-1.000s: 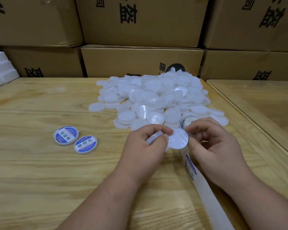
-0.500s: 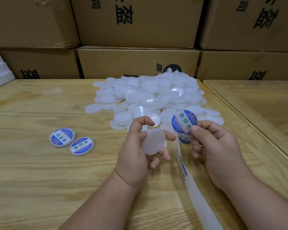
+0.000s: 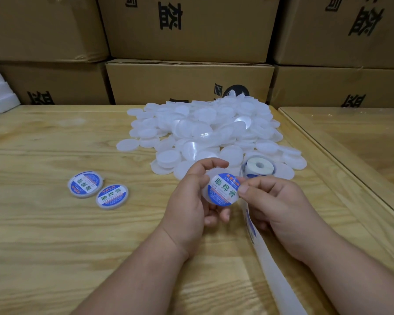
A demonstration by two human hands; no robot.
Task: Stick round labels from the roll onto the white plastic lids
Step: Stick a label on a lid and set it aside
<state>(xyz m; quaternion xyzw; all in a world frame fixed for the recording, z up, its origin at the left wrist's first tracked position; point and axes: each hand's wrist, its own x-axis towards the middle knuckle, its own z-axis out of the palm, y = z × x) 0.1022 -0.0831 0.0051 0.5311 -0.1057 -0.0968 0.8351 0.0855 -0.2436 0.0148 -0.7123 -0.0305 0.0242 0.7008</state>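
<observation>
Left hand (image 3: 191, 198) grips a round white lid (image 3: 206, 196); right hand (image 3: 273, 198) pinches, seemingly, its glossy blue label (image 3: 223, 189).

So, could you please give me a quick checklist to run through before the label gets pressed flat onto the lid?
1. Left hand holds lid: ok.
2. Label over lid: ok.
3. Label centred on lid: cannot tell, right hand covers one edge.
4. Label free of wrinkles: ok where visible.
5. Roll within reach by the pile: ok.
6. Room beside the two finished lids: ok.
</observation>
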